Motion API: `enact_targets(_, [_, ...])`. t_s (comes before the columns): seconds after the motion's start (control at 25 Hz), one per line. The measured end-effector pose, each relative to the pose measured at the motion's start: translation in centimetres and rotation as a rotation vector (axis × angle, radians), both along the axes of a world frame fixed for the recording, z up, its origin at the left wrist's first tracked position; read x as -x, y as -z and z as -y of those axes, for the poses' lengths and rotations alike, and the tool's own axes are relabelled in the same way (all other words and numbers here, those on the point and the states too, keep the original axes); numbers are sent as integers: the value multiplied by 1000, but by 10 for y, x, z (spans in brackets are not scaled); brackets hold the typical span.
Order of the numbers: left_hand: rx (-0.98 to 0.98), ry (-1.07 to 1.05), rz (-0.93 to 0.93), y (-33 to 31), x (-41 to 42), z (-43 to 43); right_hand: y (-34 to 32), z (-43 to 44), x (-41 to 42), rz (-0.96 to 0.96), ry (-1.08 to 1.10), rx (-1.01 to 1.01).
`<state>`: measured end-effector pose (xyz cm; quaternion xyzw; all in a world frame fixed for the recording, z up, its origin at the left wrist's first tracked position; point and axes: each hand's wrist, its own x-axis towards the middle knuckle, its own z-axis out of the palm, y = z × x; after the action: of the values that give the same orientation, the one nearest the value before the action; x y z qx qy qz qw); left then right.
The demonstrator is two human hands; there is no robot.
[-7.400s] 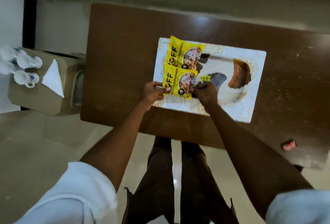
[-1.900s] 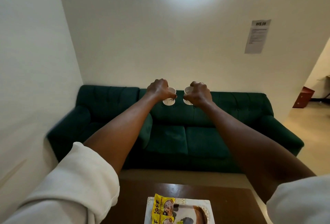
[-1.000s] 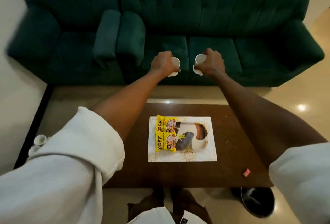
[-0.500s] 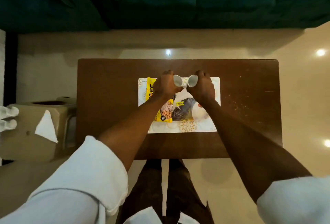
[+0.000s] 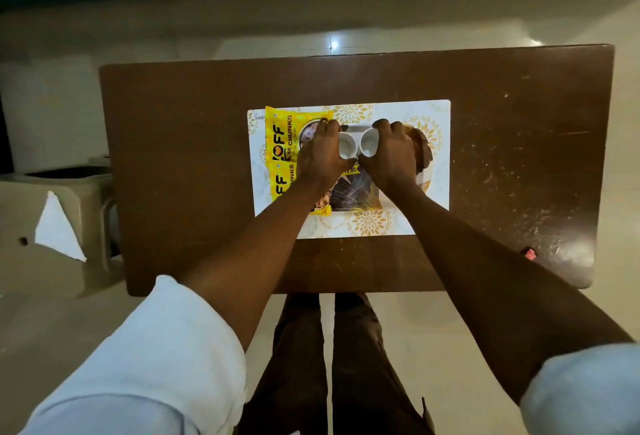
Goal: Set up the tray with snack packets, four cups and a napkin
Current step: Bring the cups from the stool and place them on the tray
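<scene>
Two grips at the tray's (image 5: 440,188) middle: left hand (image 5: 322,155) on left cup (image 5: 346,145), right hand (image 5: 393,157) on right cup (image 5: 369,143).
Head view: each hand's fingers curl round its white cup from the outer side. The cups stand mouth up, side by side and nearly touching. Whether they rest on the tray cannot be told. Two yellow snack packets (image 5: 281,143) lie along the tray's left edge, the nearer partly under the left wrist. The tray sits mid-table (image 5: 190,157) on scuffed brown wood. One white napkin (image 5: 57,226) lies on a beige stool (image 5: 20,271) off the table's left edge. One pink scrap (image 5: 530,254) lies by the near right corner, and the floor (image 5: 398,330) is pale and glossy.
</scene>
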<state>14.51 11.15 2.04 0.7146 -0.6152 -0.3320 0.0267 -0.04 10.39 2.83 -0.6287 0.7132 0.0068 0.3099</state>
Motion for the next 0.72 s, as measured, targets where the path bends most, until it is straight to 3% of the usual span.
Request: enact_targets(0.72, [15, -42, -57, 10, -1, 1, 10, 1, 1, 27, -11, 24])
